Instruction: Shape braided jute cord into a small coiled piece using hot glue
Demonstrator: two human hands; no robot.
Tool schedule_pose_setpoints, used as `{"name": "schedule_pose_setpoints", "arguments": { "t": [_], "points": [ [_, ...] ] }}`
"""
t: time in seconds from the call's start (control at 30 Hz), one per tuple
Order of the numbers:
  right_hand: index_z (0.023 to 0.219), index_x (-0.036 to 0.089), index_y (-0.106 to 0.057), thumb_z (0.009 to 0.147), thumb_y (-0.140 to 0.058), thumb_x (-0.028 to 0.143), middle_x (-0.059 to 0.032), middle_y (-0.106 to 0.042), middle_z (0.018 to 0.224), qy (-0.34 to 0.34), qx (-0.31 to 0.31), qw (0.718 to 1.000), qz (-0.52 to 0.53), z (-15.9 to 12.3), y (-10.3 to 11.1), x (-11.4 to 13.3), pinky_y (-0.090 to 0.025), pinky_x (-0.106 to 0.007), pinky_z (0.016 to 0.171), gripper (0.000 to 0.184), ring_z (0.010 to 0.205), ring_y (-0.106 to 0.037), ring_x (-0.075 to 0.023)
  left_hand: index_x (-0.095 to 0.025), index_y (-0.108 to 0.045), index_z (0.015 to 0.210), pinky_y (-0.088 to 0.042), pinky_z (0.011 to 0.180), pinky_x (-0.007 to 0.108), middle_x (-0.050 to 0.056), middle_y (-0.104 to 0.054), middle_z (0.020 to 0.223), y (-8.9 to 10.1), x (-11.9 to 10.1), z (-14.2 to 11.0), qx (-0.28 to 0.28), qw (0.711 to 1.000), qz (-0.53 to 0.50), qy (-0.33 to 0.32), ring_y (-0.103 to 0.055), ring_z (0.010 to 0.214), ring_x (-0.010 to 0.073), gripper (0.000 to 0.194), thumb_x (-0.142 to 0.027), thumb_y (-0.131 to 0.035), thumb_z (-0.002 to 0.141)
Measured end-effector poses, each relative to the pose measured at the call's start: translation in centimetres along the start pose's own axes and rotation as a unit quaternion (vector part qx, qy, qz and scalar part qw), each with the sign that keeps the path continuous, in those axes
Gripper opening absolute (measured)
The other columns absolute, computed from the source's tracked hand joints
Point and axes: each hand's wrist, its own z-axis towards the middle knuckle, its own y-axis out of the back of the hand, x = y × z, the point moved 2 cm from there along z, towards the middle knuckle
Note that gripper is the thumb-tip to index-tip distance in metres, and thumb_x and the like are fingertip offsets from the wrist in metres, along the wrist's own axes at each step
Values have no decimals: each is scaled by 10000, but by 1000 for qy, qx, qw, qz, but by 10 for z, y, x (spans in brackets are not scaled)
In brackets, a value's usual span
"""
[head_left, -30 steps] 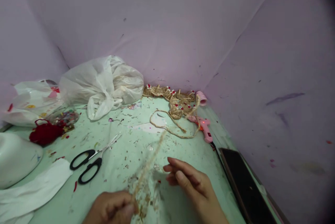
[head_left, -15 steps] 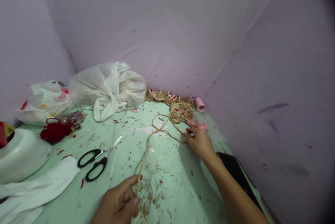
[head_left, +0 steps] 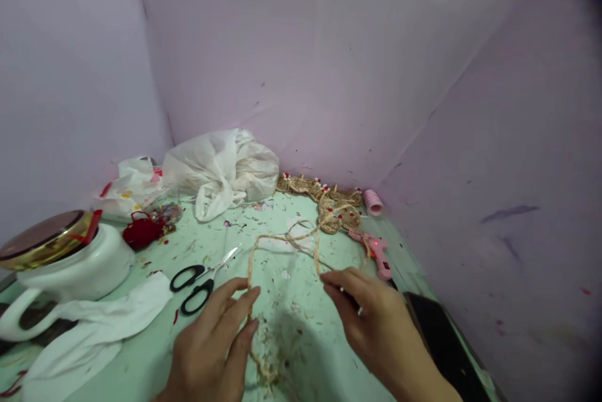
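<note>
A braided straw-coloured cord (head_left: 269,238) runs in loops over the green table. My left hand (head_left: 214,342) is closed on a stretch of it near the front, with a loose end trailing below. My right hand (head_left: 371,314) pinches another part of the cord at its fingertips; small white bits show between its fingers, too small to name. Beyond the hands, the loops reach woven straw pieces (head_left: 335,214) with red and white beads. A pink glue gun (head_left: 376,248) with a small red light lies just past my right hand.
Black-handled scissors (head_left: 202,283) lie left of my left hand. A white pot (head_left: 89,267) with a gold-rimmed lid, a white cloth (head_left: 98,327), a red pouch (head_left: 142,231) and plastic bags (head_left: 226,170) stand further left. A pink thread spool (head_left: 373,202) is by the wall; a black flat object (head_left: 444,339) lies right.
My right hand has drawn nearer with the cord pinched, uncovering the glue gun. My left hand has moved up along the cord. The view has shifted, showing more of the lidded pot.
</note>
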Motion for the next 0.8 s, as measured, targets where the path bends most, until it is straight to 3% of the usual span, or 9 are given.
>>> {"name": "schedule_pose_setpoints", "arguments": {
  "t": [0.07, 0.2, 0.23, 0.3, 0.4, 0.47, 0.57, 0.7, 0.8],
  "points": [
    [838, 261, -695, 818, -531, 217, -36, -657, 704, 36, 49, 994, 93, -10, 8, 23, -425, -276, 551, 171, 618, -595, -179, -204, -557, 1135, -470, 750, 258, 96, -533, 1108, 7, -15, 19, -19, 997, 40, -65, -555, 882, 167, 369, -105, -526, 781],
    [811, 304, -730, 770, -596, 209, -23, -661, 662, 27, 67, 960, 270, -12, 25, 43, -449, -283, 552, 169, 601, -582, -180, -183, -640, 944, -432, 633, 265, 71, -550, 835, 4, -44, 54, 65, 989, -20, -132, -517, 774, 174, 251, -120, -476, 764],
    [801, 297, -733, 756, -617, 234, -25, -659, 655, 3, 60, 951, 302, -9, 27, 41, -453, -286, 554, 139, 608, -580, -181, -180, -647, 827, -408, 609, 254, 54, -538, 763, 0, -48, 61, 98, 987, -63, -112, -502, 720, 158, 203, -130, -457, 773],
    [851, 270, -730, 718, -661, 289, -27, -655, 672, -43, 58, 930, 361, 0, 25, 32, -449, -281, 540, 151, 608, -564, -170, -160, -575, 608, -367, 579, 235, 20, -492, 638, -11, -49, 70, 180, 967, -181, -7, -464, 629, 125, 221, -182, -454, 791],
    [1000, 227, -697, 633, -726, 339, -47, -658, 811, -84, 61, 907, 408, 16, 12, 14, -435, -265, 517, 385, 610, -528, -144, -158, -395, 465, -274, 486, 216, -37, -340, 477, -31, -42, 76, 269, 867, -354, 224, -337, 490, 80, 369, -344, -529, 755],
    [1017, 204, -693, 604, -738, 372, -75, -657, 885, -137, 20, 909, 393, 22, 1, 2, -446, -277, 530, 448, 647, -533, -158, -174, -342, 446, -195, 450, 227, -63, -250, 425, -40, -36, 76, 263, 817, -406, 315, -237, 443, 64, 419, -424, -558, 705],
    [996, 200, -706, 659, -679, 443, -101, -661, 942, -169, 0, 901, 400, 25, -16, -7, -461, -317, 612, 416, 755, -560, -206, -175, -352, 435, -158, 453, 242, -69, -250, 405, -46, -30, 75, 256, 804, -409, 348, -210, 434, 58, 409, -432, -580, 657],
    [680, 193, -722, 751, -602, 440, -52, -634, 757, -110, 59, 883, 452, 26, -30, -1, -423, -319, 707, 283, 766, -542, -202, -176, -345, 420, -132, 457, 246, -69, -243, 396, -49, -26, 74, 270, 802, -391, 361, -192, 433, 53, 373, -388, -572, 625],
    [646, 188, -696, 748, -618, 425, -24, -608, 707, -125, 99, 846, 508, 27, -35, 5, -398, -298, 725, 270, 755, -528, -185, -179, -316, 406, -124, 461, 248, -70, -226, 394, -52, -24, 73, 276, 798, -392, 365, -175, 439, 51, 377, -377, -561, 615]
  ]
}}
